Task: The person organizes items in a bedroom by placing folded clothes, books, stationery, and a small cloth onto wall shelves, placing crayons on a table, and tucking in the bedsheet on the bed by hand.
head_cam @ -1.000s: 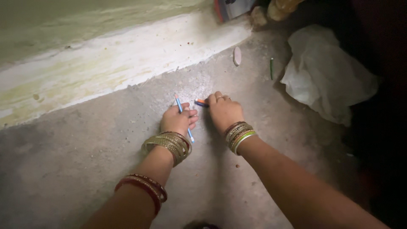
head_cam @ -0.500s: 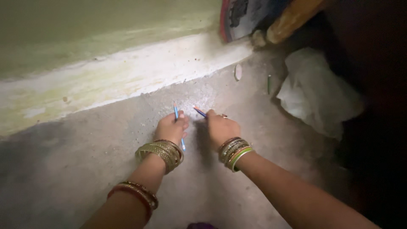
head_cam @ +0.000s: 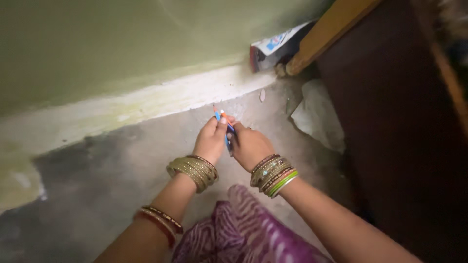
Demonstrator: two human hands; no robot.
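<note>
My left hand (head_cam: pixel 210 141) and my right hand (head_cam: pixel 249 145) are raised together above the grey concrete floor (head_cam: pixel 97 185), fingers touching. Between them they grip a few thin pens or pencils (head_cam: pixel 222 119), blue and orange-red, whose tips stick up past the left thumb. Both wrists wear stacks of bangles, and more bangles sit higher on my left forearm. How the pens are shared between the two hands is hidden by the fingers.
A pale raised ledge (head_cam: pixel 146 104) runs below a green wall. A crumpled white sheet (head_cam: pixel 317 117) lies on the floor at the right beside dark wooden furniture (head_cam: pixel 399 122). A printed box (head_cam: pixel 273 48) leans by a wooden leg. Purple patterned cloth (head_cam: pixel 243 234) covers my lap.
The hands have lifted off the floor with the pens and drawn together. The view has tilted up toward the wall and my lap has come into sight.
</note>
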